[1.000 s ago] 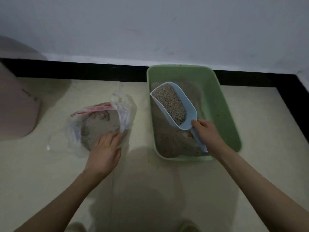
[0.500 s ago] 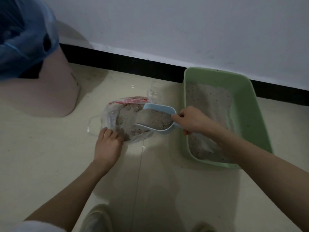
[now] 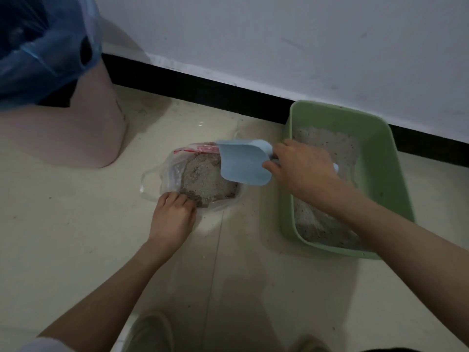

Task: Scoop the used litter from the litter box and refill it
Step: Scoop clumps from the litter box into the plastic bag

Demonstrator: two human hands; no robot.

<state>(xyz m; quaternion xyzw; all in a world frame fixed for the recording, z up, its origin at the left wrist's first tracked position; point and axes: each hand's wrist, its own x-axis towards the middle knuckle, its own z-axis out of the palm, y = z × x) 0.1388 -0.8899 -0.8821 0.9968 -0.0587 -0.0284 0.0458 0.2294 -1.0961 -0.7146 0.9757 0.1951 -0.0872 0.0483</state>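
A pale-blue scoop (image 3: 245, 162) hangs turned over above an open clear plastic bag (image 3: 175, 174) on the floor (image 3: 63, 224), its underside up and its mouth facing down toward grey used litter (image 3: 203, 179) heaped inside the bag. The right hand (image 3: 302, 168) grips the scoop's handle w/ fingers and thumb curled round it, wrist rolled so the back of the hand faces up; the right forearm crosses over the near-left corner of the green litter box (image 3: 380, 174), which sits on the floor just right of the bag and holds more grey litter along its bottom. The left hand (image 3: 172, 212) is at the bag's near edge, knuckles up, fingers curled onto the plastic and pinning it to the floor; left arm reaches in from lower left. Bag has a red strip (image 3: 198, 149) at its far rim. Far left: a pink bin (image 3: 76, 133) lined w/ a blue plastic bag (image 3: 43, 47). Behind: white wall (image 3: 279, 34) w/ black skirting (image 3: 203, 90). A shoe (image 3: 149, 334) shows at bottom edge.
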